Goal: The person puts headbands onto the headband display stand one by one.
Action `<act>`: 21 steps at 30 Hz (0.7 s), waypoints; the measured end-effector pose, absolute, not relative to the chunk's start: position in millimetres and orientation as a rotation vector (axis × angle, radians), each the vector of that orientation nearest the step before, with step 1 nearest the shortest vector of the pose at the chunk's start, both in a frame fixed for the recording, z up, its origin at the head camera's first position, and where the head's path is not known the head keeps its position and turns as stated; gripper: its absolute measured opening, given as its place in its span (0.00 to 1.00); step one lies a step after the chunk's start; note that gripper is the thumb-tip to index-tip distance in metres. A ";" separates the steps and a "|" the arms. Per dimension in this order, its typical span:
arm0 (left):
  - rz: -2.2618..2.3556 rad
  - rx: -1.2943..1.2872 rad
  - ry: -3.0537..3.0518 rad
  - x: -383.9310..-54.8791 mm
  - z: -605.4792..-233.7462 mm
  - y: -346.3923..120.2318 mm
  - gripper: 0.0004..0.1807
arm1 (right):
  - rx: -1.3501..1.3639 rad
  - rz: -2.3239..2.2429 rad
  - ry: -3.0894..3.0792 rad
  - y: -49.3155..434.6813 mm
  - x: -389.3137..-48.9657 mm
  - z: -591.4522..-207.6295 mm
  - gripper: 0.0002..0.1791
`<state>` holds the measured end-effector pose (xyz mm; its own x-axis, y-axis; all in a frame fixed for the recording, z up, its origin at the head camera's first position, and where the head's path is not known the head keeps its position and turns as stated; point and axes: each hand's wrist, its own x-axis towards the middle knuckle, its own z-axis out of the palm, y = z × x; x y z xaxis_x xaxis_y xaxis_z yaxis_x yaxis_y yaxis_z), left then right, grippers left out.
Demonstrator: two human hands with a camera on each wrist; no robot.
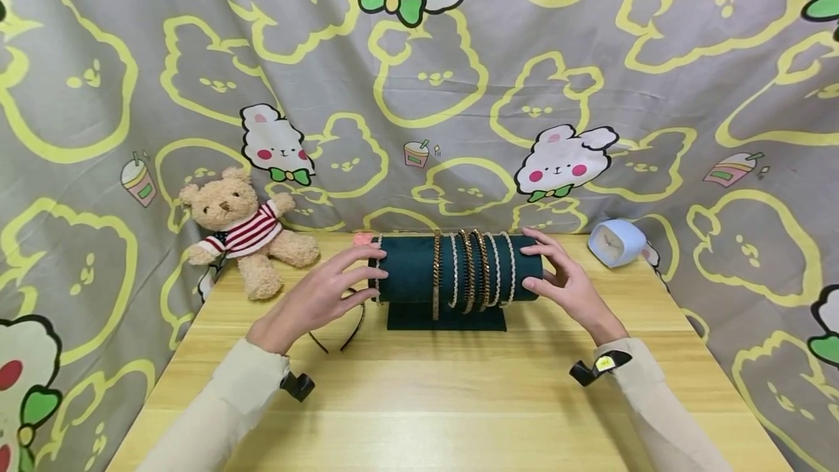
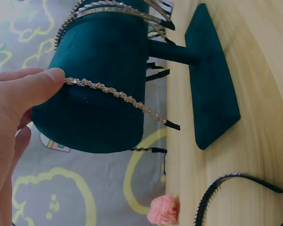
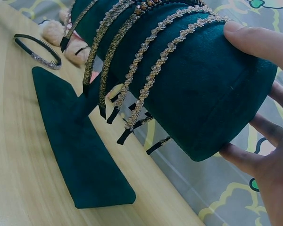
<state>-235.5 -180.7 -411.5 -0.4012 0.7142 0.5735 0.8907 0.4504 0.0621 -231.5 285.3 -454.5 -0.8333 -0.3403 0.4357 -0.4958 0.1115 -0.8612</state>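
A dark green velvet roll stand (image 1: 406, 268) stands on the table, carrying several headbands, gold-coloured (image 1: 470, 268) and pale-beaded ones. At its left end, my left hand (image 1: 328, 290) holds a pale-beaded headband (image 2: 115, 93); a fingertip presses on its beads, while other fingers are hidden behind the roll. My right hand (image 1: 566, 286) grips the roll's right end, one digit on its surface (image 3: 212, 89) beside the outermost beaded headband (image 3: 153, 70) and other fingers around the rim. The stand's flat base (image 3: 80, 146) is on the wood.
Left of the base lies a dark toothed headband (image 2: 217, 183) near a pink fluffy item (image 2: 163, 209). A teddy bear (image 1: 239, 228) in a striped shirt sits at the back left. At the back right is a light blue clock (image 1: 616, 242). A patterned curtain (image 1: 432, 166) hangs behind the wooden table (image 1: 419, 399).
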 end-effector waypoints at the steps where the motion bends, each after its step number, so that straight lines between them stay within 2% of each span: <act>1: -0.495 -1.341 -2.224 -235.7 -411.9 -179.9 0.24 | 0.852 1.824 -2.241 285.0 -231.4 -454.0 0.28; 7: -0.471 -1.330 -2.193 -236.7 -414.5 -174.6 0.25 | 0.849 1.820 -2.248 285.4 -232.1 -454.5 0.28; 21: -0.437 -1.349 -2.207 -239.9 -410.2 -162.9 0.21 | 0.837 1.808 -2.257 284.5 -231.2 -453.5 0.28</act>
<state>-239.9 -162.9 -410.2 -0.3748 0.7259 0.5767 0.8908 0.4544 0.0070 -231.2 284.5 -453.5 -0.8374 -0.3368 0.4305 -0.4936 0.1277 -0.8603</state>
